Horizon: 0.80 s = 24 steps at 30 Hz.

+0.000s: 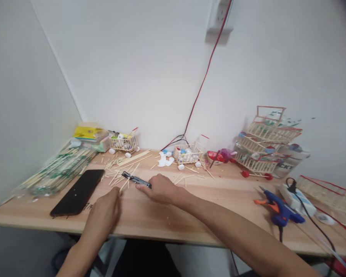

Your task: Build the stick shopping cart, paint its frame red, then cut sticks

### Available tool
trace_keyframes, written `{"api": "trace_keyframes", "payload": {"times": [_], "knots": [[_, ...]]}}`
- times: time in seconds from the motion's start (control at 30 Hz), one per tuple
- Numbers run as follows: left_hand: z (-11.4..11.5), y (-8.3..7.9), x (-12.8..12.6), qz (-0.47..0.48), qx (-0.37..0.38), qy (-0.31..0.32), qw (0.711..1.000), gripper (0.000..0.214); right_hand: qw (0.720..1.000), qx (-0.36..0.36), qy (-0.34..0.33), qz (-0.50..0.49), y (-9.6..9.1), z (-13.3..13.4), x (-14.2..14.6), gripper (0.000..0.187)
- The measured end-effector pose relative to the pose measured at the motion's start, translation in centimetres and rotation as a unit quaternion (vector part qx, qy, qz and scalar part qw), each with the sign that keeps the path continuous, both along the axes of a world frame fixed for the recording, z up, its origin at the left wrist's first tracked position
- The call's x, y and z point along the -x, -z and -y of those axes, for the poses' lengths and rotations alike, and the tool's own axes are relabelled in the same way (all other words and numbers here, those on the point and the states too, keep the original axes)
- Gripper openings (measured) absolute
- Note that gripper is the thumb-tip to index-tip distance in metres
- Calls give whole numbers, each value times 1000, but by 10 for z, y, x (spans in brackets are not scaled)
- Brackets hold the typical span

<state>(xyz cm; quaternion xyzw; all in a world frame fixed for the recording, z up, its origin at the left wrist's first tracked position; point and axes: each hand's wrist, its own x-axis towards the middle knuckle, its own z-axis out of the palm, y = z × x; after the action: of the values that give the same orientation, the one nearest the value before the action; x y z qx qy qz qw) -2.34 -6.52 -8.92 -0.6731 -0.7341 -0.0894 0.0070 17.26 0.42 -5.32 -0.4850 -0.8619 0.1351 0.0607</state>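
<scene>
My right hand rests on the wooden desk, fingers closed round the handle of a dark utility knife whose tip points left and away. My left hand lies just left of it with fingers curled and pinches a thin wooden stick that lies on the desk under the knife. Loose cut sticks are scattered just beyond both hands.
A black phone lies left of my hands, a bundle of wrapped chopsticks beyond it. Small stick carts stand by the wall, stacked stick baskets at right. A blue glue gun and power strip lie right.
</scene>
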Motion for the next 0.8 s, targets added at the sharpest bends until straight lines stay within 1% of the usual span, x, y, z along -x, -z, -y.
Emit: {"api": "trace_keyframes", "payload": {"times": [0.1,0.17,0.37,0.47,0.6,0.7,0.8], "knots": [[4,-6,10,7,17,-2,1000,24,1000,0,-13,-10,1,4,10,89],[5,-7,17,15,23,2,1000,24,1000,4,-10,-19,1,7,17,89],[4,-1,35,25,21,2,999,26,999,19,6,-34,3,13,32,94],[2,-2,36,22,23,7,999,26,999,26,3,-25,5,10,34,97],[2,-8,33,6,40,-1,999,27,999,36,-2,-24,7,6,35,98],[2,-12,32,-8,46,-3,999,27,999,31,3,-20,7,5,36,97],[1,-11,34,-15,42,3,999,26,999,25,-3,-22,7,6,36,97]]}}
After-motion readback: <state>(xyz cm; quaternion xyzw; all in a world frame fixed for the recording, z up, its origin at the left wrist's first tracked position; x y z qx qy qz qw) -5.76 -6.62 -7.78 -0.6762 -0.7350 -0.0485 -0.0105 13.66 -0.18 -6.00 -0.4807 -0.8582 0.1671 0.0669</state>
